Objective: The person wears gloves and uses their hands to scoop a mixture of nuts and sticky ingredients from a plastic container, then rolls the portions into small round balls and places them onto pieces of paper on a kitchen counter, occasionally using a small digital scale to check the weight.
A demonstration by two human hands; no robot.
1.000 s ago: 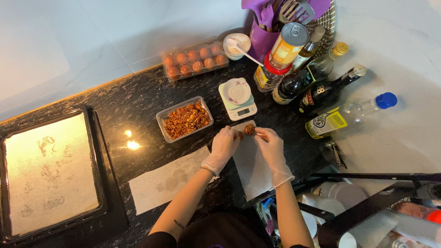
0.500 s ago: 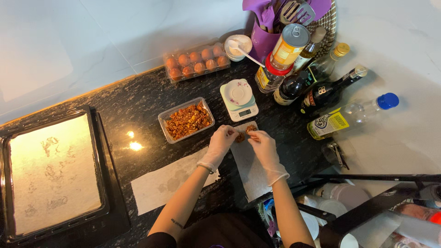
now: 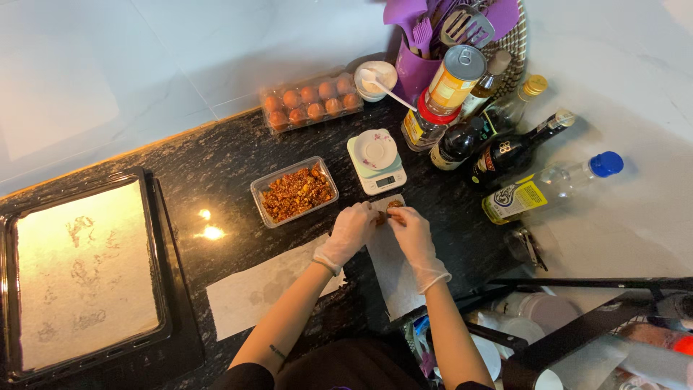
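A black speckled stone counter [image 3: 216,162] crosses the frame from lower left to upper right. At far left lies a large black baking tray lined with pale stained parchment [image 3: 79,274]. Just below centre, two white paper sheets [image 3: 253,292] lie side by side, the right one running lengthwise toward the bottom edge. At upper centre sits a long clear plastic egg carton with brown eggs [image 3: 312,105], and right of it a purple utensil holder [image 3: 419,68]. A clear bottle with a blue cap and yellow label [image 3: 552,184] lies at right, pointing to the upper right, near dark glass bottles [image 3: 498,148] and a yellow-labelled round tin [image 3: 455,78]. In the middle stand a rectangular clear container of chopped brown filling [image 3: 294,192] and a small white kitchen scale [image 3: 377,160]. Both hands wear thin pale gloves. The left hand [image 3: 352,230] and right hand [image 3: 409,230] meet fingertip to fingertip, pinching a small brown lump of filling [image 3: 392,207] between them, just below the scale over the top end of the right sheet; which way the lump's long axis runs is too small to tell.
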